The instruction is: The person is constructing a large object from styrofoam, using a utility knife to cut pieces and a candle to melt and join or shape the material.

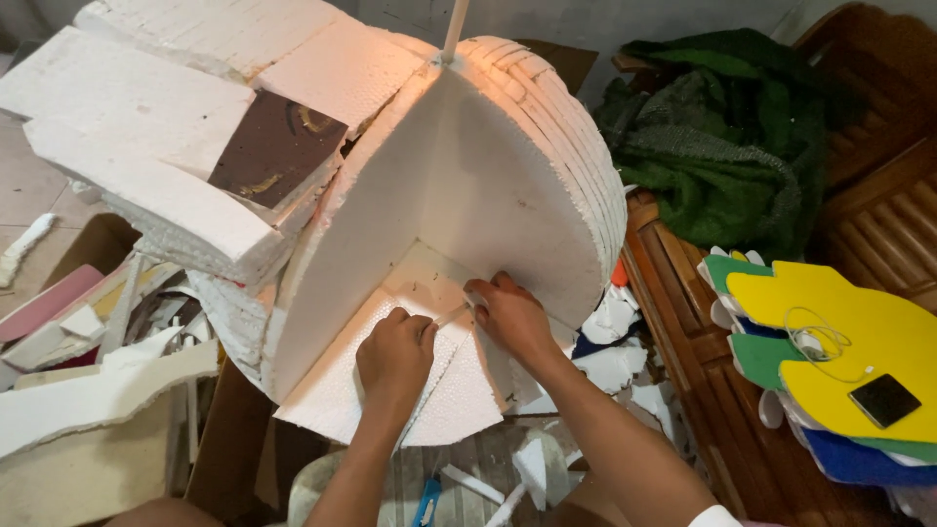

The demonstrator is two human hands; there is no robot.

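Left hand (394, 353), fisted, and right hand (510, 314), fingers flat, press side by side on the foam base wedge (439, 390) of a sectioned foam ball (508, 185). Inner corner lies just ahead, nearer the right hand.

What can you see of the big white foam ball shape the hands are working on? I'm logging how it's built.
The foam sphere looks like white polystyrene, built from stacked curved layers that show as ridges along its outer edge. A wedge is cut out, exposing two flat upright faces and a flat floor. A thin white rod stands out of its top. The left hand rests fisted on the floor piece; the right hand presses its fingers into the inner corner. Foam slabs lean against its left side.
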